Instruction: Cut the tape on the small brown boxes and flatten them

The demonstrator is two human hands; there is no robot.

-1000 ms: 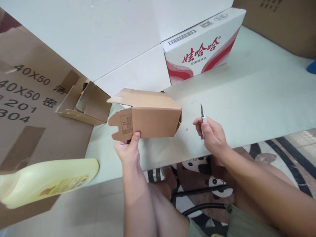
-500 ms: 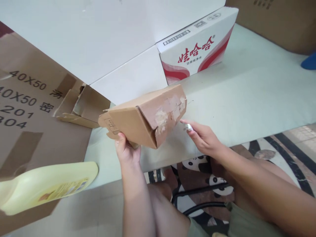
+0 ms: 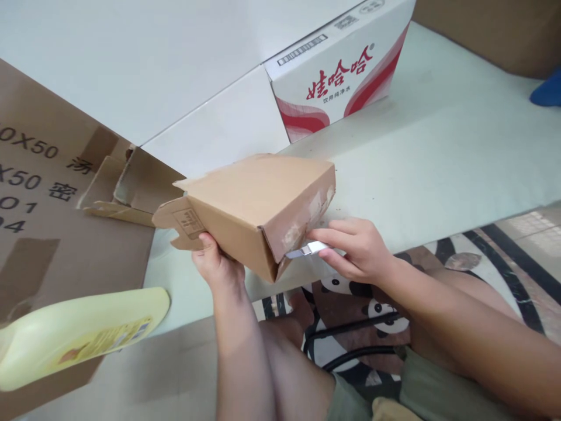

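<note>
A small brown cardboard box (image 3: 258, 190) is held tilted above the pale green tabletop, its flaps loose at the left end. My left hand (image 3: 219, 260) grips it from below, thumb on the near side. Torn, whitish paper patches mark its right end. Between the fingers of my right hand (image 3: 353, 248) is a white-handled utility knife (image 3: 312, 249), its blade out. The blade lies at the lower edge of that torn end, by a gap at the corner; whether it cuts in I cannot tell.
A white and red water carton (image 3: 337, 88) stands against the white wall at the back. Large brown cardboard (image 3: 39, 234) leans at the left, with a yellow bottle (image 3: 87, 333) in front. Something blue (image 3: 546, 90) shows at the right edge. Small crumbs dot the pale tabletop (image 3: 460, 146).
The box has turned so more of its top shows. My right hand has moved left and down, bringing the knife blade to the box's torn end. The view has shifted slightly.
</note>
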